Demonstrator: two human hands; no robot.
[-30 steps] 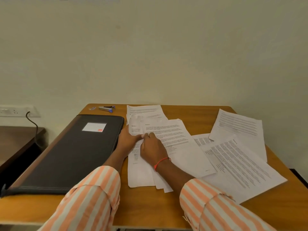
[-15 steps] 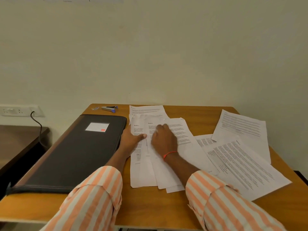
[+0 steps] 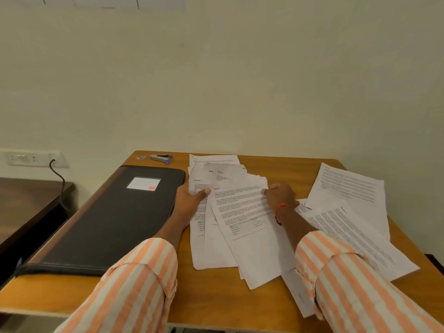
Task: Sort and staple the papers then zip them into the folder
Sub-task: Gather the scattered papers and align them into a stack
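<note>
Several printed sheets lie fanned in a loose pile at the middle of the wooden table. My left hand holds the pile's left edge, thumb on top of the sheets. My right hand grips the right edge of the top sheet, fingers curled over it. A black zip folder with a white label lies closed to the left. A small stapler sits at the table's far edge.
More printed sheets are spread over the right half of the table, one reaching toward the front right edge. A darker side table stands to the left, under a wall socket with a cable.
My right hand has moved from the middle of the pile to the right edge of the top sheet. The top sheet has shifted right and fanned out. My left hand stays put.
</note>
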